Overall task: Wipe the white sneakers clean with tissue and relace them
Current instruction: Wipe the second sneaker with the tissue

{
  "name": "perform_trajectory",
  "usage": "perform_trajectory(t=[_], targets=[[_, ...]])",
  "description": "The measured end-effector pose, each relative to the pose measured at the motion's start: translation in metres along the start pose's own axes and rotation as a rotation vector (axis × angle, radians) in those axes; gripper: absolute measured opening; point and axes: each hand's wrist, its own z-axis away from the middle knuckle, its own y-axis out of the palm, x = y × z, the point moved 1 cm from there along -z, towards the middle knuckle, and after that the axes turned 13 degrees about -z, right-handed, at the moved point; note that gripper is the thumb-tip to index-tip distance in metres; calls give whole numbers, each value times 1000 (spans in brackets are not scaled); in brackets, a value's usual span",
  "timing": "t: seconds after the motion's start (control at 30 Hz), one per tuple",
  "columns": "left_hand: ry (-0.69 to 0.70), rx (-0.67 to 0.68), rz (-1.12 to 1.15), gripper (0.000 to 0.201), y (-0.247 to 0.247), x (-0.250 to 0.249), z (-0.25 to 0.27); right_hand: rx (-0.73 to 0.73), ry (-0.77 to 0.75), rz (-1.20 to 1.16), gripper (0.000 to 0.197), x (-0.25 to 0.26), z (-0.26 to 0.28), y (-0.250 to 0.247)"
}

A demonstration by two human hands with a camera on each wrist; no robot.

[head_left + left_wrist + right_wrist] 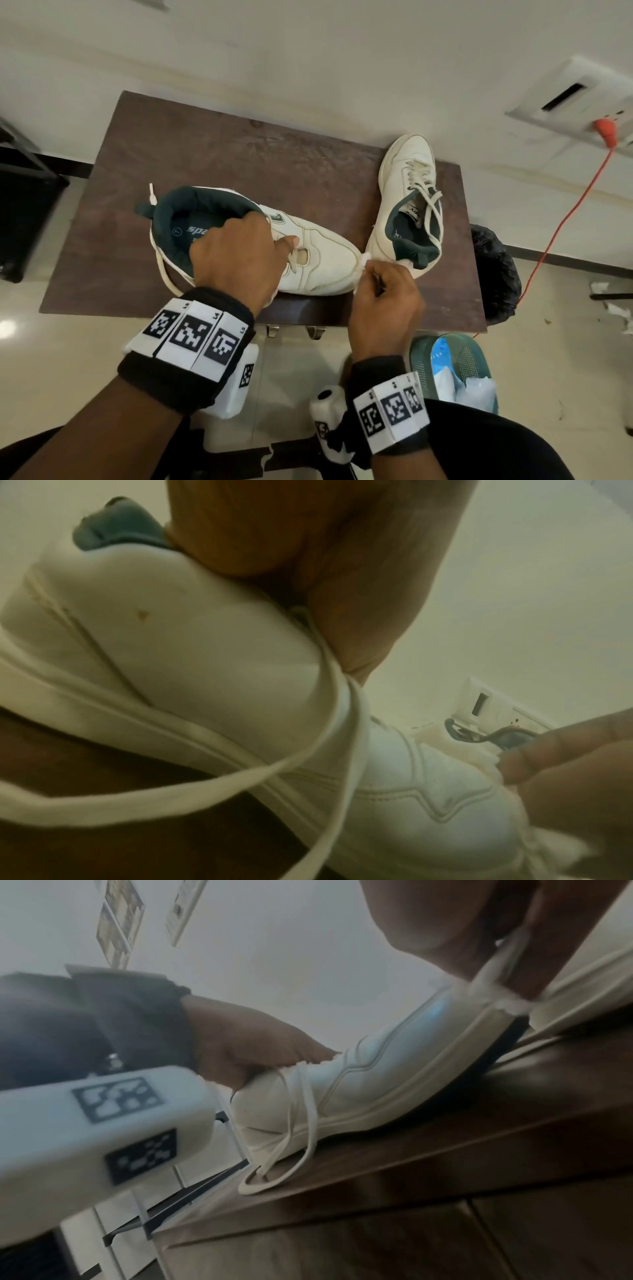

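A white sneaker (322,253) with dark green lining lies across the brown table (212,150), toe to the right. My left hand (239,250) grips its collar and tongue area, thumb over the top; its loose lace (192,785) trails off the near side. My right hand (380,291) pinches a wad of white tissue (363,260) against the toe tip; the same tissue (496,999) shows at the sole edge in the right wrist view. The second white sneaker (407,202), loosely laced, stands at the right with its heel toward me.
A black bag (496,274) hangs off the table's right edge. A green basket (455,366) with tissue stands on the floor below. An orange plug and cord (568,205) run from a wall socket at the right. Dark furniture (20,205) stands left.
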Motion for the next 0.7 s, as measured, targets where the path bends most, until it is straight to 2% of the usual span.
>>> perform_trajectory(t=[0.27,0.57,0.63,0.7], targets=[[-9,29,21,44,-1,7,2,-77,-23,-41,9,6,23,7],[-21,25,57,45,-1,6,4,81,-117,-53,13,25,54,29],[-25,30,80,46,-1,6,4,38,-95,-50,11,16,44,17],[-27,34,91,46,-2,6,3,-97,-2,-54,11,0,28,5]])
